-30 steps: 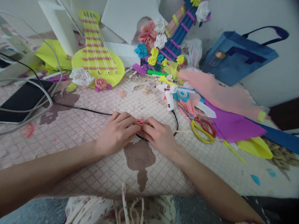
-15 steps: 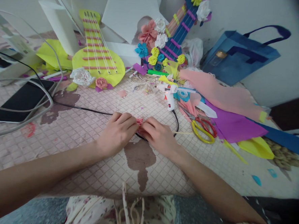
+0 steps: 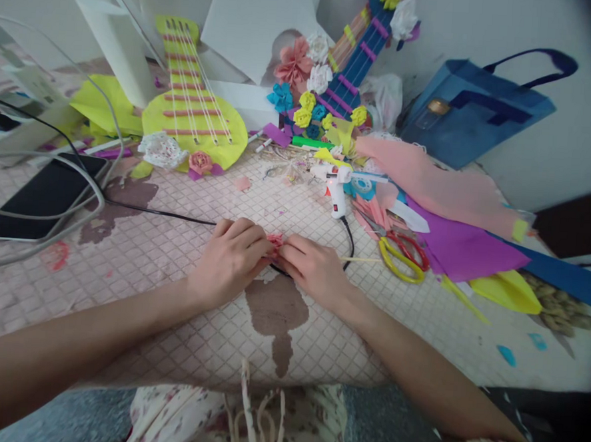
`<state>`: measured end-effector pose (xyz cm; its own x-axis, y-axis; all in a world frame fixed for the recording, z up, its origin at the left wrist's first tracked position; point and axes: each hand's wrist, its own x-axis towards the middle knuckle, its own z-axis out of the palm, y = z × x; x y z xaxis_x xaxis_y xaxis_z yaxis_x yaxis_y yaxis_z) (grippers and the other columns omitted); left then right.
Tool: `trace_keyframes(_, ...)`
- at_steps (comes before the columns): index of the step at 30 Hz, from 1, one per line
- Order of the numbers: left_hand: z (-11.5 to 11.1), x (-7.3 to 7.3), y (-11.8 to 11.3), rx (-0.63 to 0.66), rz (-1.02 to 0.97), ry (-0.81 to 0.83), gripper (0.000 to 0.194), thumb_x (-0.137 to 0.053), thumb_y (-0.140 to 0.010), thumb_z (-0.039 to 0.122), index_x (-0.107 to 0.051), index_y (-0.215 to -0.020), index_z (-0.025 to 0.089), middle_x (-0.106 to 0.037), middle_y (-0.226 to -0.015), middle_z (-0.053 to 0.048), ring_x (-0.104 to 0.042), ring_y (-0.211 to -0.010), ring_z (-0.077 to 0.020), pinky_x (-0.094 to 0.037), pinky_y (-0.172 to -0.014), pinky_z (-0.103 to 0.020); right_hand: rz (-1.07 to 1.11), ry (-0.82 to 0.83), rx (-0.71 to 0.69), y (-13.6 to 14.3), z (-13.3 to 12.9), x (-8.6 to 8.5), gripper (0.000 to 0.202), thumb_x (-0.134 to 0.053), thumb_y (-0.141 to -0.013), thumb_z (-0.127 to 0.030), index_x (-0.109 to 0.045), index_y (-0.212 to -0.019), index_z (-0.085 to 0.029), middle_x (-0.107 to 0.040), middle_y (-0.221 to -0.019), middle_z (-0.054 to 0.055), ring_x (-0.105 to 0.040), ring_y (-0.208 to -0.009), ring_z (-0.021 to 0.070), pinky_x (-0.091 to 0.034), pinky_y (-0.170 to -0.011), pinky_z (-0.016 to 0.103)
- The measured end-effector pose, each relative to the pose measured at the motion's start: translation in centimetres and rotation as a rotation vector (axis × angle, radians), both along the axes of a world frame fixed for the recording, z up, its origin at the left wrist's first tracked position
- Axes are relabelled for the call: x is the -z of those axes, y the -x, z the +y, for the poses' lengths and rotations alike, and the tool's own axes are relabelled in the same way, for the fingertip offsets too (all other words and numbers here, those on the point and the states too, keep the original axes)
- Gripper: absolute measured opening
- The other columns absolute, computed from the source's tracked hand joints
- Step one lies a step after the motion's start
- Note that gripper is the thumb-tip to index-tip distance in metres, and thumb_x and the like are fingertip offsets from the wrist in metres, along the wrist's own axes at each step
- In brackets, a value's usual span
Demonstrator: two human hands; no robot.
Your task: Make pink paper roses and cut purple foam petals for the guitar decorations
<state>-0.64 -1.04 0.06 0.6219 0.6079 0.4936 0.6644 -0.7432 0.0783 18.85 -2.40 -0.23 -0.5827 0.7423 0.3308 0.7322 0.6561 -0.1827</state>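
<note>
Between my fingertips is a small pink paper flower (image 3: 275, 242), mostly covered by the hands. My left hand (image 3: 233, 260) pinches it from the left, fingers bent. On the other side, my right hand (image 3: 315, 269) grips it with thumb and fingers pressed together. A thin pale stick (image 3: 360, 260) pokes out to the right from behind my right hand. Below and behind the hands runs a black cord (image 3: 350, 241), linked to a white glue gun (image 3: 336, 190) lying farther back.
Yellow-handled scissors (image 3: 398, 259) lie to the right, beside purple paper (image 3: 459, 248) and pink paper (image 3: 423, 175). A yellow paper guitar (image 3: 194, 121) and a blue one (image 3: 351, 78) with flowers lean at the back. A black phone-like slab (image 3: 41, 199) and cables occupy the left. A blue bag (image 3: 475, 112) stands back right.
My left hand has shifted slightly left and down, and a bit more of the pink flower shows between the hands. Both hands keep hold of it.
</note>
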Motion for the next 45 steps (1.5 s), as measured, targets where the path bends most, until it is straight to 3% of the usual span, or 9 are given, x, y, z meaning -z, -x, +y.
trace_keyframes(9, 0.04, -0.19, -0.07, 0.014, 0.019, -0.071, 0.019, -0.051, -0.093, 0.024, -0.061, -0.079, 0.015, -0.065, -0.079, -0.004, -0.054, -0.082, -0.0210, -0.037, -0.068, -0.036, 0.055, 0.013, 0.032, 0.04, -0.13, 0.11, 0.024, -0.044, -0.098, -0.034, -0.060, -0.096, -0.016, -0.062, -0.095, 0.004, -0.059, -0.077, 0.0126, -0.041, -0.060, 0.025)
trace_keyframes(20, 0.07, 0.06, -0.15, -0.003, 0.021, -0.102, 0.015, -0.056, -0.091, 0.026, -0.060, -0.079, 0.017, -0.065, -0.081, -0.003, -0.054, -0.083, -0.0210, -0.036, -0.068, -0.037, -0.050, -0.059, 0.028, 0.06, -0.09, 0.01, 0.024, -0.043, -0.098, -0.028, -0.058, -0.083, -0.018, -0.059, -0.083, 0.000, -0.055, -0.072, 0.0118, -0.037, -0.058, 0.027)
trace_keyframes(25, 0.19, 0.00, -0.20, 0.009, 0.030, -0.123, 0.019, -0.053, -0.092, 0.023, -0.060, -0.076, 0.016, -0.065, -0.077, -0.003, -0.055, -0.081, -0.0208, -0.036, -0.068, -0.036, -0.043, -0.059, 0.033, 0.07, -0.13, 0.14, 0.026, -0.041, -0.099, -0.029, -0.059, -0.085, -0.017, -0.061, -0.086, 0.001, -0.056, -0.073, 0.0122, -0.038, -0.059, 0.026)
trace_keyframes(30, 0.23, 0.05, -0.16, 0.026, 0.033, -0.133, 0.018, -0.053, -0.092, 0.022, -0.060, -0.076, 0.016, -0.065, -0.076, -0.003, -0.055, -0.081, -0.0208, -0.036, -0.068, -0.037, -0.012, -0.062, 0.092, 0.17, -0.25, 0.43, 0.028, -0.040, -0.099, -0.035, -0.059, -0.088, -0.017, -0.060, -0.087, 0.002, -0.055, -0.067, 0.0110, -0.034, -0.052, 0.026)
trace_keyframes(45, 0.30, 0.24, -0.31, 0.042, 0.124, -0.173, 0.017, -0.052, -0.091, 0.020, -0.060, -0.076, 0.017, -0.063, -0.078, -0.005, -0.053, -0.082, -0.0225, -0.038, -0.067, -0.039, -0.100, -0.105, 0.053, 0.28, -0.14, 0.76, 0.025, -0.042, -0.099, -0.025, -0.059, -0.082, -0.017, -0.061, -0.082, 0.002, -0.054, -0.067, 0.0120, -0.034, -0.055, 0.027)
